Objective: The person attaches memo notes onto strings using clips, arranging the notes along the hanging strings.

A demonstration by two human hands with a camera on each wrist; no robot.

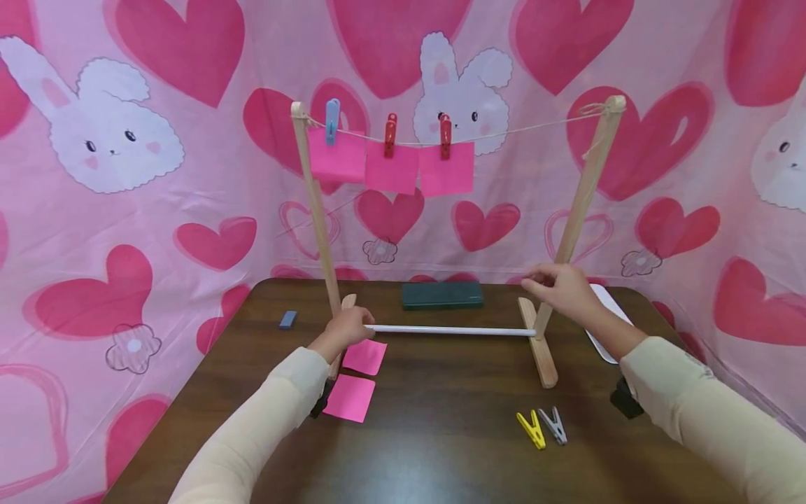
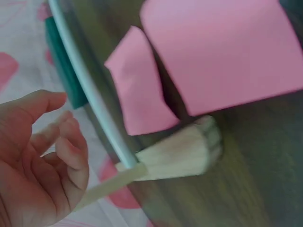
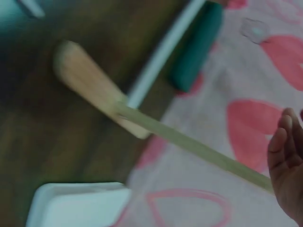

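Observation:
My left hand (image 1: 348,327) is near the left post of a small wooden clothesline stand, its fingers loosely curled around nothing. Two pink sticky notes (image 1: 349,399) lie on the table just below it. My right hand (image 1: 562,288), also holding nothing, is beside the right wooden post (image 1: 582,189). Between the posts runs a string (image 1: 522,129). A light blue clothespin (image 1: 332,122) and two red clothespins (image 1: 390,136) hold three pink notes (image 1: 446,171) on it, toward the left. A yellow clothespin (image 1: 532,429) and a grey clothespin (image 1: 554,425) lie in front of the right foot.
A white rod (image 1: 450,330) joins the stand's feet low down. Behind it lies a dark green case (image 1: 443,295). A small blue-grey block (image 1: 287,320) is at the left, and a white tray (image 1: 607,308) at the right, partly behind my right forearm.

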